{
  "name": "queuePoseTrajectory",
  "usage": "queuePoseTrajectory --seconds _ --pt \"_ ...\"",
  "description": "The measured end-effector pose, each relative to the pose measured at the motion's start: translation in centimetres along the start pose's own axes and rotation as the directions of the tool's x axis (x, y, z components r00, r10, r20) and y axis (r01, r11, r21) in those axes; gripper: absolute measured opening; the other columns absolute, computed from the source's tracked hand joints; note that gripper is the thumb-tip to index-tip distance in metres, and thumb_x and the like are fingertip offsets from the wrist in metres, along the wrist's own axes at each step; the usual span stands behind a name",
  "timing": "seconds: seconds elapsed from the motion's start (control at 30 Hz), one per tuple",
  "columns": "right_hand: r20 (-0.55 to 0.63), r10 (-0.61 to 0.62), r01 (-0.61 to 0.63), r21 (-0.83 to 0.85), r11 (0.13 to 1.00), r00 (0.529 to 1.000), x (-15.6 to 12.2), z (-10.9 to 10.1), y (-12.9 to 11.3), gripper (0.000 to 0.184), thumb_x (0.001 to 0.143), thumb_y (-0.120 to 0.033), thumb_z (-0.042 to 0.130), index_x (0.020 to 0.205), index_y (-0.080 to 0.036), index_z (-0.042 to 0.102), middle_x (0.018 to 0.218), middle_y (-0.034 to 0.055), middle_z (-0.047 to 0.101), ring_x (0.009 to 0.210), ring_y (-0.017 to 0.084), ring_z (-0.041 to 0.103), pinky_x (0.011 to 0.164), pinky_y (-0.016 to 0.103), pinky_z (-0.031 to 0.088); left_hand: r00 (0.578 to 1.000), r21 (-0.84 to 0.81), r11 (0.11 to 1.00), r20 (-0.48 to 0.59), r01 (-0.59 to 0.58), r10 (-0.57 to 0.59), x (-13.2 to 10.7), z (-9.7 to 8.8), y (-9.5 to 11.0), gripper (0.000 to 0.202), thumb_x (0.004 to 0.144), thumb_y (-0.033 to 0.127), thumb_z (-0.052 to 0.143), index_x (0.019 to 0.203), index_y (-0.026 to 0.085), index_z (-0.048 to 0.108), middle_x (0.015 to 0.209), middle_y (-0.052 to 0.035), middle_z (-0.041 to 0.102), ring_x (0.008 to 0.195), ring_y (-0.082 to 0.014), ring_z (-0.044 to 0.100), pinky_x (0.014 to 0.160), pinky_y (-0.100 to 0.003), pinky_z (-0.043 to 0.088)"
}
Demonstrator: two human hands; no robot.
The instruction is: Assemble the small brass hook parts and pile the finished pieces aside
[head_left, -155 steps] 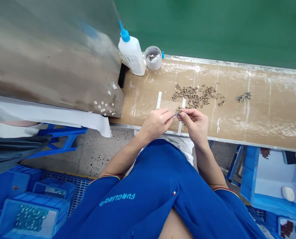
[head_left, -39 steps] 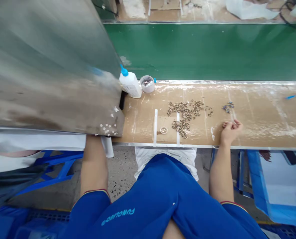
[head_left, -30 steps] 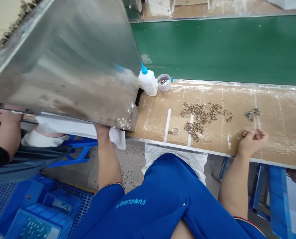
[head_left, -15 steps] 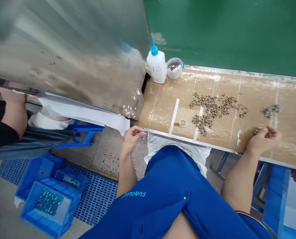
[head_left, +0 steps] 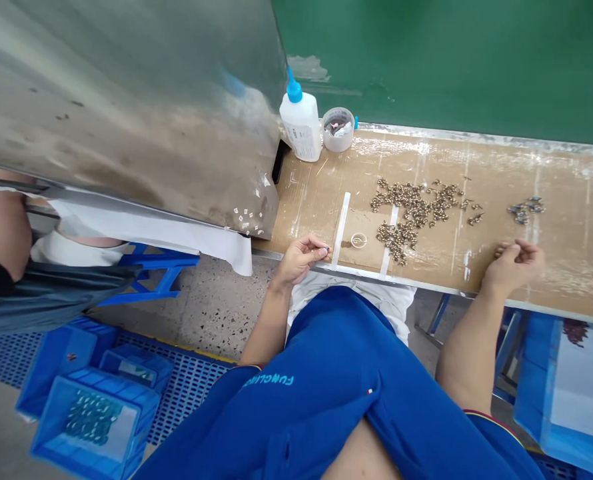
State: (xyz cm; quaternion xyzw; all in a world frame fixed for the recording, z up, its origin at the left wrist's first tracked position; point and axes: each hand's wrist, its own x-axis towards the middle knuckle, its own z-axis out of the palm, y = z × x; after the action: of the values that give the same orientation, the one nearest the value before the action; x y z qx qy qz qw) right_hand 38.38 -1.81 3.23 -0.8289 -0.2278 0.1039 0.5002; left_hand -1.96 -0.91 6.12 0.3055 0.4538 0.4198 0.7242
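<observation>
The person's left hand [head_left: 301, 261] is raised just over the near metal edge [head_left: 426, 283] of the bench, with thumb and forefinger pressed together on a tiny blue-tipped piece [head_left: 325, 249], too small to make out in detail. The other fingers curl in loosely. The left forearm slants up from beside the body, wrist bent slightly inward.

The right hand [head_left: 514, 268] lies at the front of the cardboard-covered bench board [head_left: 566, 200], its fingers half curled and loosely together, with nothing showing in them. The right arm reaches forward over the near edge, and the hand sits close to that edge.

Nearest the right hand, further in, is a small cluster of blue-and-metal parts [head_left: 524, 209]. Brass fittings [head_left: 416, 199] lie scattered in the middle of the board, with a second heap [head_left: 395, 233] spilling across a white tape strip [head_left: 389, 230]. Another white tape strip [head_left: 341, 220] runs parallel to its left, and a small ring [head_left: 359, 240] sits between the two.

Open board stretches to the right of the parts. A glue bottle [head_left: 300, 127] and a round tub [head_left: 337, 130] stand at the far left corner, beside a steel panel [head_left: 126, 113], with a green conveyor belt [head_left: 426, 60] beyond the far edge
</observation>
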Motion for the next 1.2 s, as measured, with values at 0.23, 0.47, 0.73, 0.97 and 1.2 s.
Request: queuePoseTrajectory --seconds 0.23,0.47,0.73,0.97,1.2 --pt "-0.096 0.055 -0.056 -0.011 0.998 0.994 -0.3 0.1 -0.7 0.028 0.083 0.003 0.038 0.078 -0.025 0.042 0.073 -0.0018 0.052 0.071 0.015 0.063 0.08 0.031 0.054 0.994 0.201 0.979 -0.088 -0.041 0.059 0.7 0.8 -0.8 0.041 0.056 0.04 0.094 0.071 0.015 0.065 0.07 -0.0029 0.073 0.063 -0.0148 0.07 0.067 -0.029 0.06" --pt "-0.078 0.064 -0.063 0.019 0.998 0.995 -0.4 0.1 -0.9 0.029 0.083 0.004 0.039 0.078 -0.024 0.044 0.072 -0.0016 0.053 0.07 0.015 0.06 0.078 0.03 0.051 0.934 0.43 0.891 -0.234 -0.149 0.269 1.8 0.8 -2.6 0.025 0.073 0.028 0.08 0.067 0.016 0.058 0.069 -0.0029 0.071 0.069 -0.0161 0.072 0.07 -0.027 0.058" --pt "-0.078 0.065 -0.062 0.045 0.997 0.995 -0.4 0.1 -1.0 0.029 0.083 0.005 0.04 0.078 -0.023 0.046 0.07 -0.0019 0.053 0.067 0.014 0.057 0.075 0.028 0.049 0.921 0.664 0.727 -0.149 -0.175 0.359 2.1 0.1 -2.4 0.023 0.08 0.008 0.065 0.096 0.02 0.074 0.081 -0.0022 0.077 0.078 -0.0185 0.074 0.081 -0.031 0.059" --pt "-0.195 -0.078 0.108 0.145 0.984 0.978 -2.9 0.2 -2.2 0.018 0.089 -0.007 0.037 0.087 -0.023 0.044 0.068 -0.003 0.052 0.055 0.012 0.051 0.06 0.026 0.046 0.939 0.685 0.702 -0.076 -0.197 0.337 2.0 -0.1 -3.1 0.015 0.083 0.012 0.063 0.089 0.018 0.076 0.083 -0.0045 0.078 0.078 -0.0196 0.075 0.075 -0.03 0.06" --pt "0.571 -0.506 0.397 0.314 0.862 0.647 -12.9 2.8 -4.0 0.021 0.09 -0.035 0.063 0.107 -0.022 0.063 0.085 0.0036 0.071 0.071 0.017 0.067 0.065 0.031 0.057 0.935 0.561 0.779 -0.027 -0.279 0.355 2.1 0.1 -3.3 0.003 0.09 0.021 0.061 0.088 0.019 0.062 0.081 -0.0029 0.076 0.07 -0.0138 0.074 0.066 -0.023 0.061"
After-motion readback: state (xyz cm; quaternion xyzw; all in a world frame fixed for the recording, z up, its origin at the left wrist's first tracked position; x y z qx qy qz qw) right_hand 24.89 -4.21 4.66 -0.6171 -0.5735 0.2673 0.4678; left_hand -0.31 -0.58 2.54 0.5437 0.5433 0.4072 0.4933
